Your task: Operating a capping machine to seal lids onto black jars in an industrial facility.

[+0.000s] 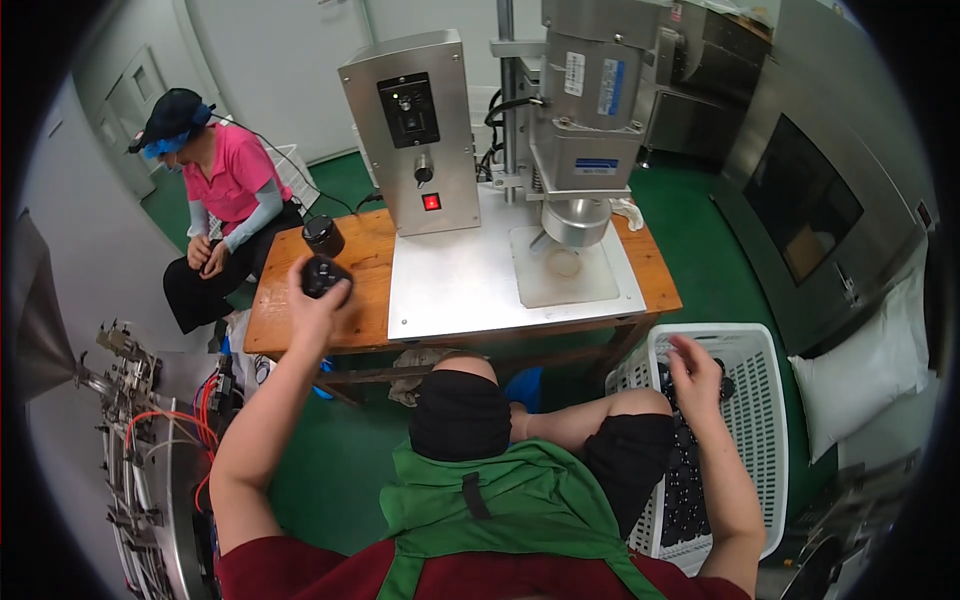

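My left hand [312,300] is closed around a dark, glossy jar [326,277] above the left end of the wooden table. Just behind it, a second black jar [323,236] stands upright on the wood. My right hand [697,378] hovers over a white slatted basket [776,430] at my right, its thumb and fingers apart. I see nothing held in it, though part of the palm is turned away. Several small black round pieces [686,500] lie inside the basket, partly behind my forearm; their exact kind is too small to tell.
A steel press-like machine [590,150] stands over a metal base plate [450,290], beside a control box [415,130] with a lit red switch. A seated co-worker in pink [235,175] is at far left. Hoses and metal machinery [150,430] flank my left; a white sack [865,370] lies right.
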`<control>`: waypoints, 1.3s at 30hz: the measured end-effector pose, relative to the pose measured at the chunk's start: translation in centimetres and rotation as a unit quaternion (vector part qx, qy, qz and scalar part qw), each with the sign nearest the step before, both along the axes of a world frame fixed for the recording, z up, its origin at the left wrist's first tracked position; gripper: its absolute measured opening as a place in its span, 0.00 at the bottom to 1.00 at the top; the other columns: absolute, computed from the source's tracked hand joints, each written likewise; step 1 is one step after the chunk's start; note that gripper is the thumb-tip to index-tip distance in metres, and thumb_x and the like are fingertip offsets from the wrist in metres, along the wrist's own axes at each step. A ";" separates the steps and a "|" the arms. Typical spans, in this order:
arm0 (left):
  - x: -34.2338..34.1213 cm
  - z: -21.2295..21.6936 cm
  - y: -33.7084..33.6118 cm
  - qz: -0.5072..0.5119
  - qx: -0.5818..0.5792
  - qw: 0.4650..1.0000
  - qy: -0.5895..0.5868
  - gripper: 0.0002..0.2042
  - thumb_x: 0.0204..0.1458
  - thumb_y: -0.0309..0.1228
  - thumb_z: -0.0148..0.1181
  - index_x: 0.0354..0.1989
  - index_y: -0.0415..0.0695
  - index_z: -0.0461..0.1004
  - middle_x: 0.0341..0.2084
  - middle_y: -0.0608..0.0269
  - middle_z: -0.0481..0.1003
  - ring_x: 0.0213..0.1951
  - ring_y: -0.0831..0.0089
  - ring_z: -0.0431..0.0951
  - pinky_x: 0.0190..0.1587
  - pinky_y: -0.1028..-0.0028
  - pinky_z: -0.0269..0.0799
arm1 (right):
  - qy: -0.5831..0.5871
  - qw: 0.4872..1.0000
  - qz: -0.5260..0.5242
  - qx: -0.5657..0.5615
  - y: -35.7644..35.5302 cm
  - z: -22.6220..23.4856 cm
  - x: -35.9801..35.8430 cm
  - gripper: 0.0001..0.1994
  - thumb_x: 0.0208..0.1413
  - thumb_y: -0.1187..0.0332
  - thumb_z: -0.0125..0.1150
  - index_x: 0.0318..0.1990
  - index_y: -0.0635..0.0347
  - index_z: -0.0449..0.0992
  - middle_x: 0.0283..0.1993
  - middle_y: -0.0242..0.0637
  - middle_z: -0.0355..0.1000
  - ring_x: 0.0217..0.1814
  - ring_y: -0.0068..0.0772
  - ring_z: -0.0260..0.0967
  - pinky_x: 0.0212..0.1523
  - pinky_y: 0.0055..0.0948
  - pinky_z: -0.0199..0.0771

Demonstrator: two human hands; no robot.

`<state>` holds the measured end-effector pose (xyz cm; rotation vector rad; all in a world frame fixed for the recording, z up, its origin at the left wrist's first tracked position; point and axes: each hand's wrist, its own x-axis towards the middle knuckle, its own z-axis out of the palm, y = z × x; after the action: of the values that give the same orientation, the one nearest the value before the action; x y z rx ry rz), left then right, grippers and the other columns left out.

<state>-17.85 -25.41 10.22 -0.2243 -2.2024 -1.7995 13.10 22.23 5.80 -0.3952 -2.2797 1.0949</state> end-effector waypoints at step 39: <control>3.9 1.0 28.3 -0.336 -0.071 0.939 -0.029 0.54 0.31 0.25 0.79 0.66 0.34 0.46 0.56 0.44 0.68 0.60 0.56 0.69 0.63 0.64 0.64 | -0.044 0.996 0.060 0.058 -5.9 5.2 -17.8 0.22 0.38 0.68 0.74 0.43 0.65 0.75 0.40 0.50 0.76 0.48 0.54 0.71 0.50 0.46 0.70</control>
<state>-13.96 2.91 11.19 -1.0821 -2.4871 -1.9591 -4.69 16.30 10.98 -0.2686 -2.4585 1.0141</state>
